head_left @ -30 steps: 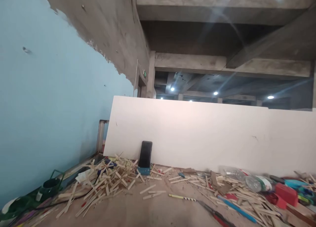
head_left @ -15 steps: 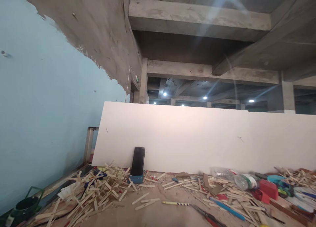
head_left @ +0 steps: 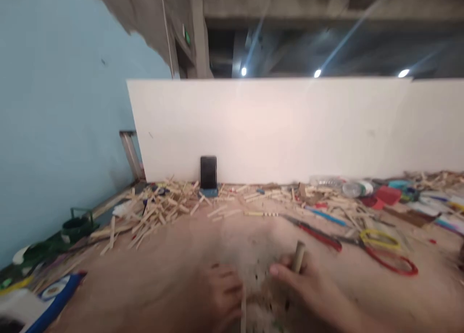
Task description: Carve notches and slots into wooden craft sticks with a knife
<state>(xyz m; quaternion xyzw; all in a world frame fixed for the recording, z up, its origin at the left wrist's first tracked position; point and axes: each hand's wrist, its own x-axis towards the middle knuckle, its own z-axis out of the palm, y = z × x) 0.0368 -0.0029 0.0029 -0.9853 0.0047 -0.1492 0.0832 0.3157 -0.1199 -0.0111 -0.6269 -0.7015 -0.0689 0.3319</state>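
Observation:
My left hand (head_left: 217, 294) rests at the bottom centre of the wooden worktop (head_left: 174, 255), fingers curled against a thin wooden stick (head_left: 243, 311) that runs off the bottom edge. My right hand (head_left: 308, 284) sits just to its right, fingers closed round a short upright wooden dowel (head_left: 298, 256). Sawdust and small chips lie between the two hands. The picture is smeared by motion.
A heap of wooden sticks (head_left: 159, 209) lies at the back left. A black phone (head_left: 208, 172) leans on the white board (head_left: 290, 125). Red-handled pliers (head_left: 319, 231), red and yellow scissors (head_left: 384, 248), a plastic bottle (head_left: 340, 185) and red boxes (head_left: 386, 195) lie right.
The view has tipped down from the ceiling to the worktop. Both hands, unseen before, have come into view at the bottom.

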